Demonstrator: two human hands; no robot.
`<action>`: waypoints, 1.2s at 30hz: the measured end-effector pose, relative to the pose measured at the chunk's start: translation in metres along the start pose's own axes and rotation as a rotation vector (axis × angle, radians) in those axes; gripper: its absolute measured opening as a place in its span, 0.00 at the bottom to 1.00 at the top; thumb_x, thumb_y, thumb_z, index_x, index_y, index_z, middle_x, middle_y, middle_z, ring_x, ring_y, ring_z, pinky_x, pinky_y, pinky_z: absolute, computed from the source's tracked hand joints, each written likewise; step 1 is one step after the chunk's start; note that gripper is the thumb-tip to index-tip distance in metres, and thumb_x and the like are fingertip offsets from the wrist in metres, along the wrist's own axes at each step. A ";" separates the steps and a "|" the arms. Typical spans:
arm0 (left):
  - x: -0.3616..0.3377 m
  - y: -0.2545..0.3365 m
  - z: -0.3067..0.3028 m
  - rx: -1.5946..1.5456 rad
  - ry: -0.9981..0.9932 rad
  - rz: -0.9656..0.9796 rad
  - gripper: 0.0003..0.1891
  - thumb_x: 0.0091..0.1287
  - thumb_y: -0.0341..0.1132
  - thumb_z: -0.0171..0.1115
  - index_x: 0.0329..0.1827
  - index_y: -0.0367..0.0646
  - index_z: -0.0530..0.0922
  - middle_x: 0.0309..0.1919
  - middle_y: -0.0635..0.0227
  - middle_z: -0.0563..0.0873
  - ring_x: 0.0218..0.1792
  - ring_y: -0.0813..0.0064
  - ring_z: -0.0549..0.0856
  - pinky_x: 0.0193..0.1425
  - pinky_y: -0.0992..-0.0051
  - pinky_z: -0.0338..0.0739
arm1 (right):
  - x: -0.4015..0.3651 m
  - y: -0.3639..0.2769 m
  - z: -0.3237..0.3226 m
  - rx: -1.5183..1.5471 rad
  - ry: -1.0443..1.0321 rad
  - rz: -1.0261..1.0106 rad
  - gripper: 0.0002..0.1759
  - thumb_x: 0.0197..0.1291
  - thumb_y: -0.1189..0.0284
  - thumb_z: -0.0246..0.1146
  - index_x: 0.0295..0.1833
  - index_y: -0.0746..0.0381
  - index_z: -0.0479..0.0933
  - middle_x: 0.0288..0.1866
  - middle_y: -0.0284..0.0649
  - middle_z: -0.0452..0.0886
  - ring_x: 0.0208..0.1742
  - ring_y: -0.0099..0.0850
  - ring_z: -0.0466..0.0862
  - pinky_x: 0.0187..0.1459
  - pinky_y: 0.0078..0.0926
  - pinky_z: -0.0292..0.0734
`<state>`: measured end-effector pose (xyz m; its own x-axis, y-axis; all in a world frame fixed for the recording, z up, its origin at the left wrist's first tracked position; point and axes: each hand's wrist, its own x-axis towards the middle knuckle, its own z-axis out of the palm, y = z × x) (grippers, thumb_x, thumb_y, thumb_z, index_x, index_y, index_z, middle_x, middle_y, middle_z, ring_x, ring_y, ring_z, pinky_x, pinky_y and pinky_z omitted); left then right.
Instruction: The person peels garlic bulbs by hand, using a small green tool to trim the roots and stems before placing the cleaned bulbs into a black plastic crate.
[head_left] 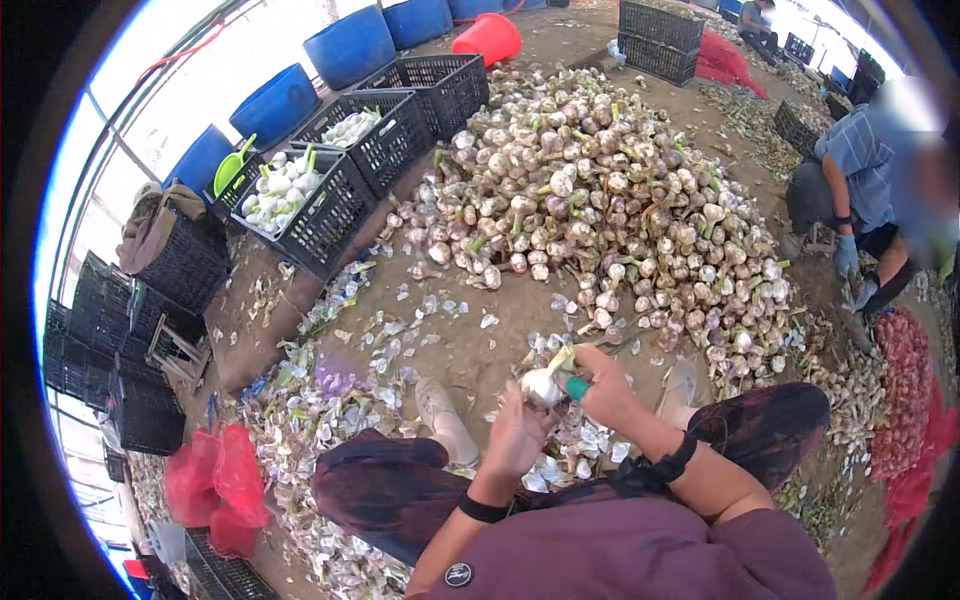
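Observation:
A white garlic bulb point(541, 386) with a short pale-green stem is held up between my two hands, over the peelings. My left hand point(515, 440) has its fingers against the bulb's lower left side, closed about it. From the other side, my right hand point(608, 388) is closed at the stem end. A short green piece point(577, 387) shows at that hand's fingers, against the bulb; whether it is a finger cover or a handle I cannot tell. Loose peelings point(590, 440) lie on the ground below, between my shoes.
A large heap of garlic bulbs point(600, 190) rises ahead. Black crates point(325, 215) stand to the left, one bearing clean white bulbs point(283, 192). Blue tubs point(350, 45) and a red bucket point(488, 38) are behind. Red mesh bags point(215, 480) lie left. A co-worker point(860, 170) crouches right.

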<state>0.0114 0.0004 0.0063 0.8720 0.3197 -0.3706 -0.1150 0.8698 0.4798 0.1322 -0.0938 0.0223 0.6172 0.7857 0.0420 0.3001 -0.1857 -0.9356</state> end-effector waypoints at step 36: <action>-0.002 0.002 -0.011 -0.102 -0.008 0.121 0.18 0.65 0.34 0.51 0.58 0.46 0.63 0.51 0.65 0.75 0.50 0.70 0.77 0.55 0.69 0.73 | 0.000 -0.024 0.000 -0.285 0.117 -0.397 0.11 0.45 0.78 0.63 0.38 0.62 0.78 0.36 0.41 0.80 0.41 0.39 0.79 0.41 0.31 0.75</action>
<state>0.0044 0.0059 -0.0005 0.8523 0.4223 -0.3086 -0.2672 0.8587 0.4373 0.1246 -0.0892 0.0448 0.4872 0.7603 0.4297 0.7053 -0.0524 -0.7070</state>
